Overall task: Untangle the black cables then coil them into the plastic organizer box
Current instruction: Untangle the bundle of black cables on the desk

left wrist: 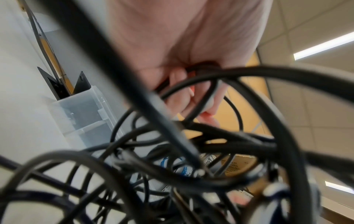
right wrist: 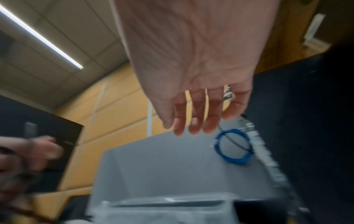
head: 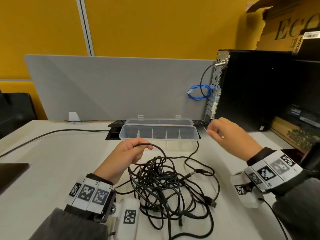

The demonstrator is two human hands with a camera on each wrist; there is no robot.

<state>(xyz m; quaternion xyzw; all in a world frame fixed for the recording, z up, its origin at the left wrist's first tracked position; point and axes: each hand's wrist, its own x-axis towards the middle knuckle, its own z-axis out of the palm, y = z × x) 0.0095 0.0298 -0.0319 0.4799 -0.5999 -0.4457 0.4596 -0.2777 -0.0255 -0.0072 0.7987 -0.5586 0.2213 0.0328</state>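
A tangle of black cables [head: 169, 186] lies on the white desk in front of me. My left hand [head: 138, 147] is raised just above its far left side and grips one strand, which loops down into the pile. The left wrist view shows those fingers [left wrist: 191, 94] curled round the cable, with the cables [left wrist: 172, 151] filling the frame. The clear plastic organizer box [head: 176, 144] stands behind the tangle, lid open, dividers visible. My right hand [head: 214, 132] hovers by the box's right end, fingers [right wrist: 193, 124] relaxed and holding nothing.
A black computer tower [head: 251, 87] stands at the back right with a coiled blue cable [head: 199, 91] hanging beside it. A grey partition [head: 112, 87] runs behind the box. Another black cable [head: 52, 134] crosses the desk's left side. Cardboard boxes [head: 294, 135] sit far right.
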